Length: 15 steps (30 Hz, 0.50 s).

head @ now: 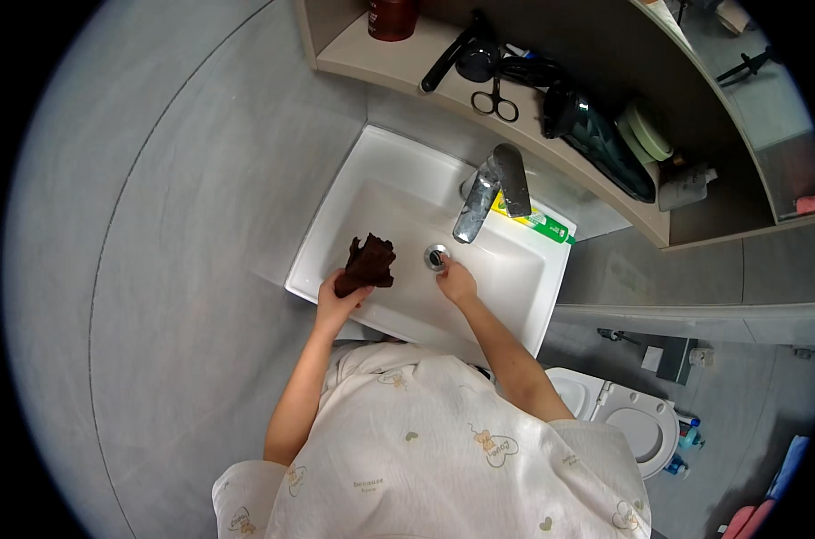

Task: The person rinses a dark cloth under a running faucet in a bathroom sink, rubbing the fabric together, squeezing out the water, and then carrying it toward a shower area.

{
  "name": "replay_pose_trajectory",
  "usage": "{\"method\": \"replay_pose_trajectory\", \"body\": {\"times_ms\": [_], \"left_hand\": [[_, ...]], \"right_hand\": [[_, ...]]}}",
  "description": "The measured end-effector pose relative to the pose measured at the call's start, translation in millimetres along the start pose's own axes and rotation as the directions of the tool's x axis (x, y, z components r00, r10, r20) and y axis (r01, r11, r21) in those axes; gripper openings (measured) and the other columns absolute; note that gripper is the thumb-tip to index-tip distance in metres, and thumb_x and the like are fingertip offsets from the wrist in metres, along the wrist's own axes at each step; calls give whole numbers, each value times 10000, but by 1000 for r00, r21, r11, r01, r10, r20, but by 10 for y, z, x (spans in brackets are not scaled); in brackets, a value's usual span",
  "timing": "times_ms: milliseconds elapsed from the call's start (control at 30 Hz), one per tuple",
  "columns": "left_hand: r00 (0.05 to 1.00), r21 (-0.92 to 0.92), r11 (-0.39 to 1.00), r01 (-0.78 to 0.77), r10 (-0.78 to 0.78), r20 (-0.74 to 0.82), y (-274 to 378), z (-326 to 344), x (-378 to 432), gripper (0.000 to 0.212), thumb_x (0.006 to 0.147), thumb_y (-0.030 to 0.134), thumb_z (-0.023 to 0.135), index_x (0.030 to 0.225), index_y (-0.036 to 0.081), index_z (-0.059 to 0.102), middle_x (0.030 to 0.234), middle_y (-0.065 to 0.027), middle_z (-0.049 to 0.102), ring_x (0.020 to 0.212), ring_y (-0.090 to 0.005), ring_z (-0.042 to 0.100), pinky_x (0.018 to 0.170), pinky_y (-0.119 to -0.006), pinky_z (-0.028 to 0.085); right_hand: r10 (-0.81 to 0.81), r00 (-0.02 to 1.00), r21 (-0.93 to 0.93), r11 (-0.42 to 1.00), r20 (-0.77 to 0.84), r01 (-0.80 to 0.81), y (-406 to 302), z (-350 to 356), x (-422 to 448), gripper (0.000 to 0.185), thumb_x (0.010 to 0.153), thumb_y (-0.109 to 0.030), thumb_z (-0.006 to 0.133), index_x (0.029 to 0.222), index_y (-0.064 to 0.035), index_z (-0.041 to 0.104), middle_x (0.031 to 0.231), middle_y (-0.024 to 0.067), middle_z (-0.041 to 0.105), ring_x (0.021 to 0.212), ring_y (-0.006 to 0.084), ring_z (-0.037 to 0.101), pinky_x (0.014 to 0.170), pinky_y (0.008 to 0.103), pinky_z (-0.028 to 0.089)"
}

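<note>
A crumpled dark brown cloth [369, 264] is in my left hand [340, 296], held over the left part of a white ceramic sink [407, 202]. Its torn-looking edge points up and away from my fingers. My right hand [457, 280] reaches down to the round metal drain [437, 257] in the basin. The fingertips touch the drain's right side, where the opening looks dark. Whether they grip the stopper is hidden by the hand. Just beyond the drain, a chrome faucet [478, 202] leans over the basin, with no water seen coming from it.
A green and yellow tube [548, 226] lies on the sink's back ledge behind the faucet. Above, a shelf [353, 57] holds scissors [495, 104], a reddish-brown container [393, 19], a dark glossy object [606, 151] and a clear bottle [685, 188]. A toilet [640, 428] stands to the right.
</note>
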<state>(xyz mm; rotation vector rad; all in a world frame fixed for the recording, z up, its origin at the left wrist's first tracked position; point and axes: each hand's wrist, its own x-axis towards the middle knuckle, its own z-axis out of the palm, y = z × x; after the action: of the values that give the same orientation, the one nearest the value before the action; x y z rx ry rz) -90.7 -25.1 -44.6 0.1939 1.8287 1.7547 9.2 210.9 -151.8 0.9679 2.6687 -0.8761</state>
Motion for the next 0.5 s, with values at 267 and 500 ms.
{"method": "replay_pose_trajectory", "body": {"times_ms": [267, 500], "left_hand": [[1000, 7, 1000, -24, 24, -3, -19, -1, 9, 246, 660, 142, 710, 796, 13, 551, 646, -8, 543, 525, -70, 486, 456, -201, 410], [1000, 14, 1000, 7, -7, 15, -10, -21, 5, 217, 681, 74, 670, 842, 18, 536, 698, -23, 566, 588, -82, 516, 500, -215, 429]], "right_hand": [[-7, 1000, 24, 1000, -3, 7, -50, -33, -32, 509, 688, -153, 532, 1193, -125, 471, 775, 92, 605, 760, 260, 584, 687, 365, 461], [-17, 1000, 87, 996, -26, 19, -16, -13, -22, 474, 696, -139, 535, 1167, -121, 485, 768, 98, 606, 747, 270, 584, 687, 368, 460]]}}
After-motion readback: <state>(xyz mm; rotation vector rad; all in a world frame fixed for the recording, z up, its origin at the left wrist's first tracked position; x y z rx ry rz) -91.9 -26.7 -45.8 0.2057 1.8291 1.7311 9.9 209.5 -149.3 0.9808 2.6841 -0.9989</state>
